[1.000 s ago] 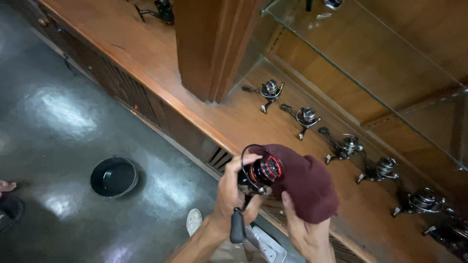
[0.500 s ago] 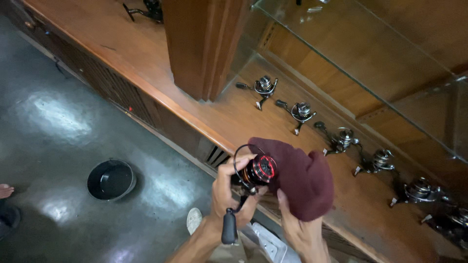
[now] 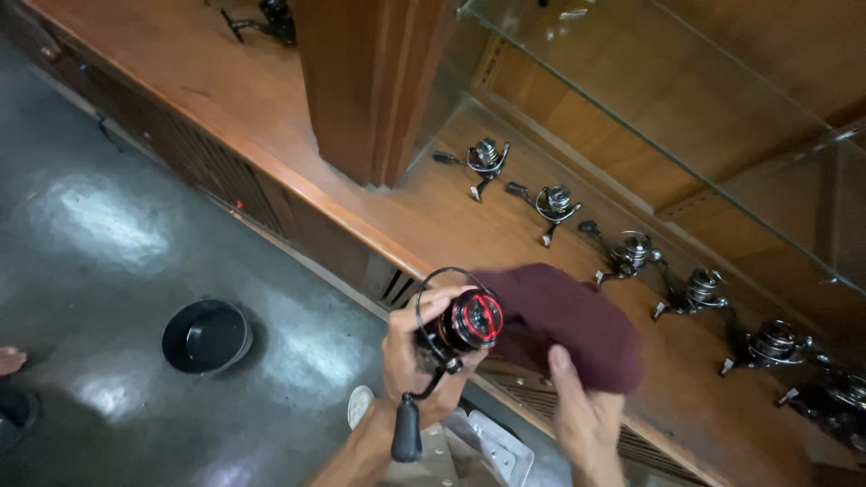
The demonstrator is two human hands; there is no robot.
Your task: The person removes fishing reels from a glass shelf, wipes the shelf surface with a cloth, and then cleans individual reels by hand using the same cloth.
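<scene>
So, left hand (image 3: 417, 361) is wrapped pretty snug around a black spinning fishing reel with a red-trimmed spool (image 3: 465, 323), fingers curled over the top of the body and thumb on the near side. The reel's thin wire bail loops up above the knuckles, and its black handle knob (image 3: 406, 431) hangs down past the wrist. It's held in the air just off the front edge of the long wooden display shelf (image 3: 225, 108), not resting on anything.

Right hand (image 3: 585, 417) is half closed on a dark maroon soft cloth (image 3: 564, 323), thumb pressed up onto the fabric from below; the other fingers are hidden behind the cloth, so can't say how tight they are. The cloth is bunched up right against the spool side of the reel, touching it.

Counting stuff: one reel in hand, one cloth. On the shelf behind the glass pane (image 3: 686, 99) I count a diagonal row of six silver-and-black spinning reels (image 3: 552, 202), evenly spaced, the last one cut off at the right edge. One more dark reel (image 3: 271, 16) sits on the other side of the thick wooden post (image 3: 370, 81), top of frame. Down on the shiny grey floor (image 3: 90, 234) there's one round black bowl (image 3: 207, 335).
</scene>
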